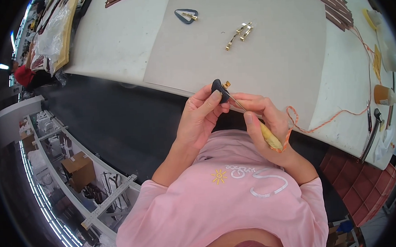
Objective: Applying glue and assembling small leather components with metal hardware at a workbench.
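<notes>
Pink cotton shirt (229,202) fills the lower centre, soft and smooth, with a small yellow sun motif and pale looping script on the chest. Both bare forearms rise from it toward the table edge.

Left hand (201,119): fingers curled, thumb and forefinger pinched tight on a small dark leather tab (218,90), rounded at the top, matte, with a brass-coloured fitting (226,84) showing at its upper right edge. Tab is held in the air just in front of the table edge, not resting on it.

Right hand (264,120): fingers closed around a tool with a pale yellow, smooth, rounded handle (270,140); a thin metal shaft (238,104) runs up and left from the fist to the tab. Whether the tip touches leather or brass cannot be told. An orange twisted cord (323,121) loops past the wrist and trails right across the tabletop.

White table (113,43), smooth, curved by the lens. On it lies a large flat grey board (257,49), matte. On the board: a second dark triangular leather loop (186,16) with a brass piece, and, well apart to its right, a loose cluster of small shiny brass fittings (240,34). Brown curved leather strips (330,4) are stacked at the far right edge of the board. A brown bottle (383,95) stands near the table's right end.
</notes>
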### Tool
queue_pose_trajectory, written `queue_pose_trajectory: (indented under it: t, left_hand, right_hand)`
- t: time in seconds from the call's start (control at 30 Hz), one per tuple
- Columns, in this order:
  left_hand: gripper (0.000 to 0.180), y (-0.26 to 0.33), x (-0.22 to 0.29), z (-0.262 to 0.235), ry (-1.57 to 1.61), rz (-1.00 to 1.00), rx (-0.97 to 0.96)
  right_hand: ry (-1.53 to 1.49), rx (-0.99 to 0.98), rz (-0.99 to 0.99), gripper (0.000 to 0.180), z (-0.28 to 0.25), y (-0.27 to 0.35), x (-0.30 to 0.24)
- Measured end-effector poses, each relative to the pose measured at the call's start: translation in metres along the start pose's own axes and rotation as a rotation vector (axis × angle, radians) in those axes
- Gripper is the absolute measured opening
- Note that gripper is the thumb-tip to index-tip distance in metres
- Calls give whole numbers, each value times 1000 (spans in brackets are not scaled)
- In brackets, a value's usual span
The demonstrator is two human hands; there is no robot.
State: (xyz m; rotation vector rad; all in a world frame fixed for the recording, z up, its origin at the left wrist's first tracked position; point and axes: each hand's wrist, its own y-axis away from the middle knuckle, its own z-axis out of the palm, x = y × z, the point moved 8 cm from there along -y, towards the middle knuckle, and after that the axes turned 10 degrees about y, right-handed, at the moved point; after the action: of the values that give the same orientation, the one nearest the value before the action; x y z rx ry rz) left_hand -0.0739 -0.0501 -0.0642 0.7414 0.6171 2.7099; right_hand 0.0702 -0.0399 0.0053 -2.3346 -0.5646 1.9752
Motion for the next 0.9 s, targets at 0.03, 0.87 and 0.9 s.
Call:
queue_pose_trajectory:
  t: [0.03, 0.87, 0.9]
  left_hand:
    - [15, 0, 0, 0, -4, -2, 6]
    - [15, 0, -2, -1, 25, 13, -12]
    - [15, 0, -2, -1, 25, 15, -16]
  right_hand:
    - [26, 0, -11, 18, 0, -1, -1]
    - [327, 95, -228, 20, 7, -4, -16]
    - [327, 94, -228, 20, 7, -4, -16]
